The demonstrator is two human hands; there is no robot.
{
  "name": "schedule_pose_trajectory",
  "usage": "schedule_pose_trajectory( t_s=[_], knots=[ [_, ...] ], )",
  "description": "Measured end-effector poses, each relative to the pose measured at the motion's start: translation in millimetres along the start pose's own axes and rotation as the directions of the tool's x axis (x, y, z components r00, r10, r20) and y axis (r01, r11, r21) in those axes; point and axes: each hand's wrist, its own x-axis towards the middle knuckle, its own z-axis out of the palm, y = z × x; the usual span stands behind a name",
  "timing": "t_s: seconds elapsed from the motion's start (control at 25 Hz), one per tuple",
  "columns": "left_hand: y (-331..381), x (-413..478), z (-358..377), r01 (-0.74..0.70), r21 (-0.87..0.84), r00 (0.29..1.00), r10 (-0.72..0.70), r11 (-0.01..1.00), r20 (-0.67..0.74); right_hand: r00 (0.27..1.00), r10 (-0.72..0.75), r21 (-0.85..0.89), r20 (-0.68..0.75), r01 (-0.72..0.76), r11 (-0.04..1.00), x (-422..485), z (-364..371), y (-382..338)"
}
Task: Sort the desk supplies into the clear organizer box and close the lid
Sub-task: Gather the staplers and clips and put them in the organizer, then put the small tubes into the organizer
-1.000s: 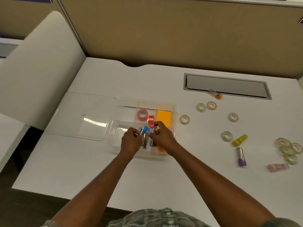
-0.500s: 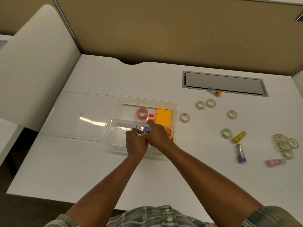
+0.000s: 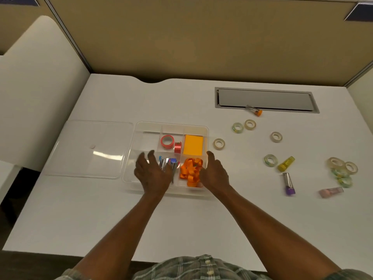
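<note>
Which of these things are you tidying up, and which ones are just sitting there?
For the job:
- clear organizer box, with some supplies already inside
- lid, lying flat beside it
- tape rolls loose on the desk
- capped tubes loose on the desk
- left hand and right hand at the box

Just there:
- grey desk hatch
- tan partition wall
- white side panel

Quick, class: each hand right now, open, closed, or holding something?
Left hand: open, fingers spread above the organizer box, holding nothing.
Right hand: open, relaxed by the box's right rim, holding nothing.
</note>
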Motion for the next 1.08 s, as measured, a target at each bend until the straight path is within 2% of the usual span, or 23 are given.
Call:
schedule_pose_trajectory(
  t_s=[0.12,0.28,0.6,0.76,0.84,0.92,1.0,1.08],
  knots=[
    [-20.7,10.0,5.1,0.114,0.145,0.985,-0.131,0.983,0.113,1.0,-0.025,0.095,0.012,0.023,0.995,-0.1,-0.7,12.2],
    [-18.8,1.2,16.0,0.019,0.22,0.973,-0.069,0.975,0.221,1.0,0.012,0.137,0.004,-0.012,0.99,-0.4,-8.0,29.2],
    [21.2,-24.6,41.7,0.025,0.195,0.958,-0.079,0.981,0.277,0.998,-0.003,0.096,-0.064,0.009,0.995,3.8,-35.6,84.4],
    [36.3,-32.1,49.5,0.049,0.208,0.965,-0.099,0.977,0.241,0.998,-0.036,0.08,-0.061,0.04,0.996,7.3,-50.5,102.7],
    [48.1,-37.5,53.4,0.032,0.197,0.976,-0.073,0.98,0.203,0.993,-0.041,0.108,-0.109,0.053,0.993,7.6,-62.1,118.3],
    [66.4,-46.3,57.3,-0.034,0.181,0.984,0.001,0.983,0.178,0.974,-0.01,0.106,-0.228,0.035,0.994,7.4,-78.0,142.3],
    [94.5,-57.5,62.2,-0.117,0.141,0.981,0.092,0.983,0.169,0.928,0.04,0.001,-0.37,-0.043,0.999,7.2,-96.5,176.7],
    [122.7,-68.2,67.7,-0.192,0.094,0.97,0.175,0.977,0.167,0.905,0.121,-0.078,-0.407,-0.166,0.983,5.6,-112.3,209.5]
  ],
)
